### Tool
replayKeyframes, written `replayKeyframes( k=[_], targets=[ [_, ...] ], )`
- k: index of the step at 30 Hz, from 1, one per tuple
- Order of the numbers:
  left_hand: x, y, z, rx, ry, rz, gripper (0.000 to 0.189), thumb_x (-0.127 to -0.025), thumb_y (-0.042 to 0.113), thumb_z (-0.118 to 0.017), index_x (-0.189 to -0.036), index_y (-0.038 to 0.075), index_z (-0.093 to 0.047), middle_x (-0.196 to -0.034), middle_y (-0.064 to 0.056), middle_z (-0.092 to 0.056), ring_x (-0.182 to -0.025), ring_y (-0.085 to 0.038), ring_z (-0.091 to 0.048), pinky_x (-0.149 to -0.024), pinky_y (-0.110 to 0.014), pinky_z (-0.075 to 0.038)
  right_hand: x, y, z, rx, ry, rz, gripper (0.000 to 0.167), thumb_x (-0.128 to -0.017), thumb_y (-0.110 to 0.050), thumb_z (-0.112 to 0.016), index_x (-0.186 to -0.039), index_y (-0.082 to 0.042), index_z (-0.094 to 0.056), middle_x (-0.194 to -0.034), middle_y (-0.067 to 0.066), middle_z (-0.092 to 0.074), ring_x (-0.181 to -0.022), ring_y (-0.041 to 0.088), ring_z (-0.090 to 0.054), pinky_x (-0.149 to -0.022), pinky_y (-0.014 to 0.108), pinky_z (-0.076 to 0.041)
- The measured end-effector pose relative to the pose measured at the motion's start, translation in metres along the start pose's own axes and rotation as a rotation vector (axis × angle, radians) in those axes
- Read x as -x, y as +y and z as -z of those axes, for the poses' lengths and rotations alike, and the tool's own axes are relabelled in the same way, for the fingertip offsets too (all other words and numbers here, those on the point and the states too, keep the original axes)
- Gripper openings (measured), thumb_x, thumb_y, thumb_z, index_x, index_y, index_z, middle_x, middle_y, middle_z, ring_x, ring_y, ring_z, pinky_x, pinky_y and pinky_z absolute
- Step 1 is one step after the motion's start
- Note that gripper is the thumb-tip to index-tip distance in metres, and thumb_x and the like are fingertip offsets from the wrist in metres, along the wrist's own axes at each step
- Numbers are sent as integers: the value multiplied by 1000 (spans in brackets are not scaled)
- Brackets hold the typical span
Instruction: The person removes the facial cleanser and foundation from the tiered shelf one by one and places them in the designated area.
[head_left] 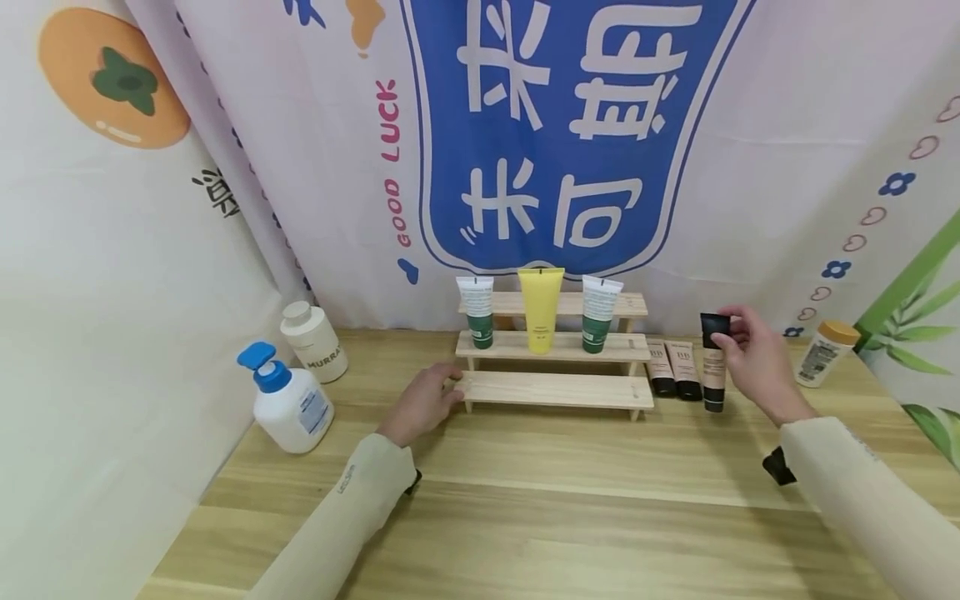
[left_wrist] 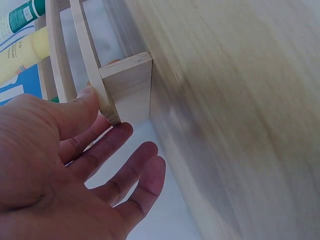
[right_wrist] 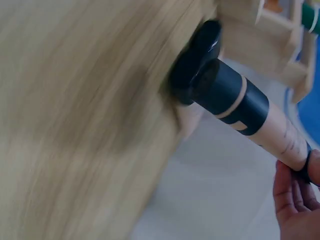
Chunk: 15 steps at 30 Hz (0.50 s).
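Note:
My right hand (head_left: 759,364) pinches a beige tube (head_left: 715,367) with black ends by its flat top end, holding it upright with the cap down. In the right wrist view the tube (right_wrist: 280,135) slants out from the fingertips, cap close to other black caps (right_wrist: 197,55). At the left end of a three-tier wooden stand (head_left: 555,390), my left hand (head_left: 422,406) grips the lowest board, thumb above and fingers underneath. On the middle tier stand a yellow tube (head_left: 540,310) and two white-and-green tubes, one left (head_left: 478,311) and one right (head_left: 600,312).
Two beige BB tubes (head_left: 682,367) lean beside the stand's right end. A white bottle with an orange cap (head_left: 823,357) stands farther right. At left are a blue-topped pump bottle (head_left: 296,411) and a white bottle (head_left: 317,343). A printed curtain (head_left: 337,167) hangs behind the table.

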<state>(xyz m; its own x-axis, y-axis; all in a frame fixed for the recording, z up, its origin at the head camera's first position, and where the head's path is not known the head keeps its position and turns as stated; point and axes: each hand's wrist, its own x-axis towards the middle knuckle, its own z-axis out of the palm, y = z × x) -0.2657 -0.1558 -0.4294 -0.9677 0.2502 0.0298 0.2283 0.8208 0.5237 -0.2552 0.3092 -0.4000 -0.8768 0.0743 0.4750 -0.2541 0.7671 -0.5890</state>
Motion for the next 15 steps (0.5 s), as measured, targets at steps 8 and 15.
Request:
replayKeyframes(
  k=[8, 15],
  targets=[
    [1, 0, 0, 1, -6, 12, 34, -93, 16, -63, -125, 7, -57, -129, -10, -54, -117, -27, -49, -96, -41, -41, -18, 29, -10, 14, -135, -139, 37, -96, -6, -53, -131, 2, -43, -104, 28, -55, -91, 40, -55, -71, 51, -46],
    [1, 3, 1, 6, -4, 18, 33, -92, 15, -64, -124, 6, -58, -127, -10, -55, -116, -26, -50, -96, -41, -41, -33, 57, -23, 48, -238, -174, 32, -93, -7, -59, -122, 6, -53, -101, 28, -57, -84, 37, -55, -65, 44, -46]
  ],
)
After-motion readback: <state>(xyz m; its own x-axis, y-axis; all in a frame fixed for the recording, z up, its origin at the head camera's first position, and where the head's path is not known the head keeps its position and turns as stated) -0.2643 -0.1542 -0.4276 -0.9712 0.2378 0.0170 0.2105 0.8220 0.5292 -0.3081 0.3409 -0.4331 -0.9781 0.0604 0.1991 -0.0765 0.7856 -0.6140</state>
